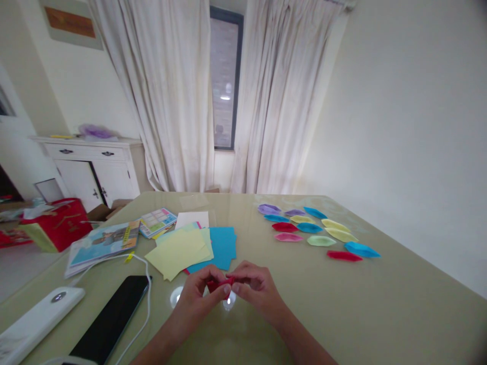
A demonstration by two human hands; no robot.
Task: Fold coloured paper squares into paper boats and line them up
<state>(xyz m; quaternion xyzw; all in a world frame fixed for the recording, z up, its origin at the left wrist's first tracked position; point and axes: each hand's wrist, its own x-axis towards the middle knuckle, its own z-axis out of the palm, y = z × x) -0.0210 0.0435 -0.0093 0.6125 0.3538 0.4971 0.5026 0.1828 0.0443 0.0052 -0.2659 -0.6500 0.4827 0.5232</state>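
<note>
Between my two hands, just above the near middle of the table, is a small folded piece of red paper (215,286). My left hand (201,291) pinches it with thumb and fingers from the left. From the right, my right hand (255,289) grips its other end, thumb tip close to the left thumb. Much of the paper is hidden by the fingers. Beyond my hands to the left lie loose yellow paper sheets (178,251) and blue paper sheets (222,246). Folded paper boats in several colours, such as a red paper boat (344,256), rest on the right.
On the left of the table (380,314) are a black phone (114,317), a white power bank (41,319), a white cable (149,294) and a booklet (106,243). A red bag (68,223) stands beyond the left edge. A wall (411,126) borders the right side.
</note>
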